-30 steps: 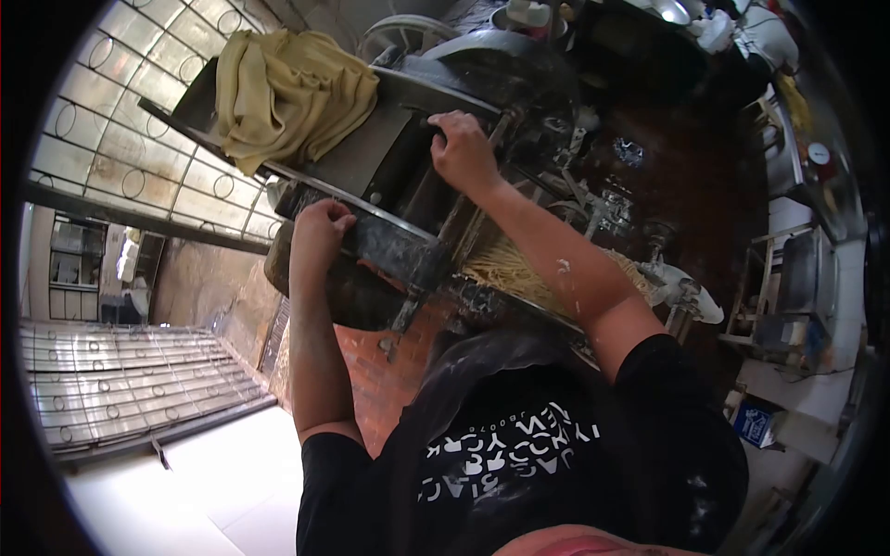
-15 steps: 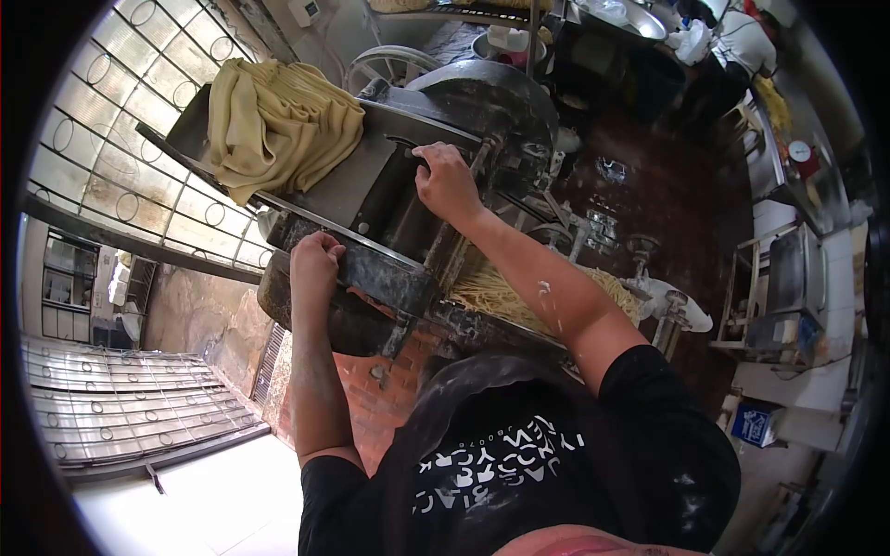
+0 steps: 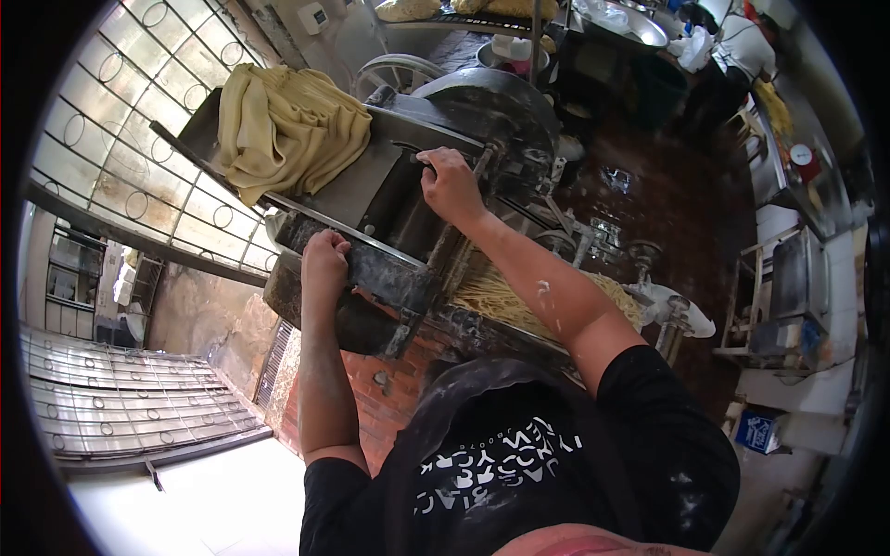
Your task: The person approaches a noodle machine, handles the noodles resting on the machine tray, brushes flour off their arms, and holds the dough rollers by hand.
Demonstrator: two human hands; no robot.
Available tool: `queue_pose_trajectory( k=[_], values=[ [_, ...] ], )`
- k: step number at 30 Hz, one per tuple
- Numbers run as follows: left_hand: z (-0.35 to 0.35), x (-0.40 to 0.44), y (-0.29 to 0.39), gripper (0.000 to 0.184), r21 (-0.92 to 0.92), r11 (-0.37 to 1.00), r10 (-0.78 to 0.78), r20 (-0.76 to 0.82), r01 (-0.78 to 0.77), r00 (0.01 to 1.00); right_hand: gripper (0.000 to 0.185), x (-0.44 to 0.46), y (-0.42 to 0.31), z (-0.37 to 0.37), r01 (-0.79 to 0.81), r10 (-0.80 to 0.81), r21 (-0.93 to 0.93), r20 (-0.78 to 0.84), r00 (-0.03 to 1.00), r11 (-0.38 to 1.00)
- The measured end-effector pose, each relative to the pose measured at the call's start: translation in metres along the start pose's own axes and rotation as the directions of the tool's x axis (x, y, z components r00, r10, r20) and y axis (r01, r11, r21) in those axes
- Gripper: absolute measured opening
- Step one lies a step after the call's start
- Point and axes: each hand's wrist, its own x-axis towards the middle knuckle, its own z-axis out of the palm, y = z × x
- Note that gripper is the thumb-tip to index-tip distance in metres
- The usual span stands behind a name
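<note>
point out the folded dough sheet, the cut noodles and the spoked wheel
folded pale yellow dough sheet [image 3: 301, 134], head view, middle of the folds
thin pale yellow cut noodles [image 3: 505, 301], head view, exposed strands
round grey spoked wheel [image 3: 399, 63], head view, upper rim

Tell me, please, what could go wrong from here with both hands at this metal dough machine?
The right hand is close to what looks like a dark metal roller; if it turns, fingers might get caught.

The pale yellow folded dough sheet is heaped in loose folds and could feed unevenly.

The right forearm passes over thin yellow noodles and might brush them.
</note>
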Motion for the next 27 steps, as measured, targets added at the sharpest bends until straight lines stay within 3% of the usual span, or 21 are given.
queue_pose_trajectory(
  k=[2,5,6,9,11,12,13,15,19,22,24,27],
  values=[
    [0.001,-0.001,0.0,0.013,0.002,1.0,0.012,-0.011,-0.012,1.0,0.025,-0.001,0.002,-0.003,0.013,-0.014,0.038,0.008,1.0,0.999],
    [-0.009,-0.005,0.023,0.011,-0.152,0.988,-0.005,0.023,0.008,1.0,0.026,-0.009,-0.007,-0.012,-0.304,0.275,0.43,0.128,0.953,0.85],
    [-0.014,-0.009,0.039,0.011,-0.2,0.979,0.035,-0.001,-0.035,0.999,0.025,-0.016,-0.018,-0.021,-0.354,0.292,0.416,0.206,0.934,0.838],
    [-0.006,-0.027,0.082,0.007,-0.356,0.916,0.189,-0.021,-0.184,0.982,0.03,-0.052,-0.056,-0.047,-0.613,0.368,0.71,0.499,0.785,0.345],
    [0.026,-0.04,0.097,0.009,-0.338,0.874,0.366,-0.015,-0.35,0.93,0.035,-0.078,-0.07,-0.064,-0.736,0.45,0.676,0.651,0.611,0.02],
    [0.046,-0.046,0.103,0.009,-0.447,0.849,0.345,0.07,-0.28,0.936,0.039,-0.089,-0.074,-0.073,-0.758,0.471,0.637,0.716,0.515,-0.141],
    [0.063,-0.05,0.107,0.01,-0.547,0.812,0.339,0.157,-0.205,0.927,0.039,-0.101,-0.073,-0.08,-0.74,0.507,0.637,0.721,0.473,-0.215],
    [0.079,-0.056,0.119,0.009,-0.461,0.834,0.41,0.148,-0.303,0.9,0.041,-0.121,-0.066,-0.089,-0.677,0.574,0.646,0.721,0.389,-0.352],
    [0.097,-0.056,0.127,0.007,-0.411,0.814,0.509,0.164,-0.41,0.845,0.037,-0.142,-0.057,-0.108,-0.616,0.645,0.696,0.669,0.37,-0.369],
    [0.084,-0.057,0.135,0.01,-0.567,0.766,0.412,0.07,-0.303,0.909,0.038,-0.157,-0.04,-0.114,-0.636,0.698,0.691,0.641,0.319,-0.344],
    [0.065,-0.055,0.133,0.025,-0.456,0.874,0.211,0.044,-0.168,0.976,0.039,-0.16,-0.027,-0.12,-0.634,0.761,0.696,0.598,0.251,-0.337],
    [0.05,-0.043,0.098,0.047,-0.435,0.9,-0.045,-0.016,0.034,0.999,0.04,-0.139,0.009,-0.149,-0.532,0.855,0.838,0.358,0.374,-0.118]
  ],
)
